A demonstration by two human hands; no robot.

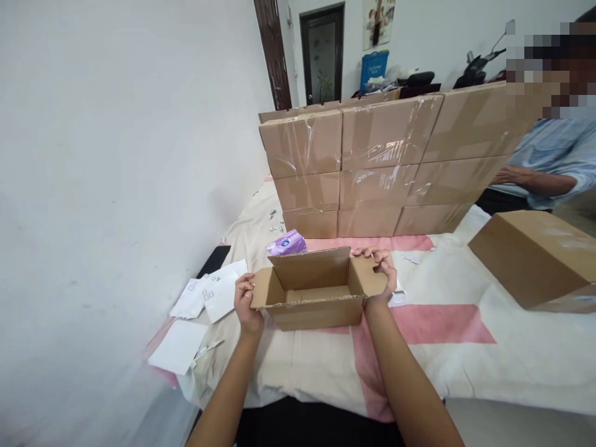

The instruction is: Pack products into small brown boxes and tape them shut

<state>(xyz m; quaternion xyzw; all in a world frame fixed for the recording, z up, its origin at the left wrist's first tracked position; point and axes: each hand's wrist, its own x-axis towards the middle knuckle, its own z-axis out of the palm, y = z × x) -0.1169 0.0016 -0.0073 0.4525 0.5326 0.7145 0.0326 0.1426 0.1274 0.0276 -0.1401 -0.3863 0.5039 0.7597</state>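
An open brown cardboard box (313,292) sits on a cream and pink cloth (433,323), its flaps spread outward. My left hand (245,301) grips the box's left end flap, fingers curled around its edge. My right hand (384,271) is closed on the right end flap, fingers hooked over the top. The inside of the box looks bare. A small purple packet (286,243) lies just behind the box's far flap.
A wall of taped cardboard boxes (372,167) stands stacked behind. Another closed box (535,257) lies at the right. White paper sheets (205,298) lie at the left by the wall. A person in a light blue shirt (549,161) sits at the far right.
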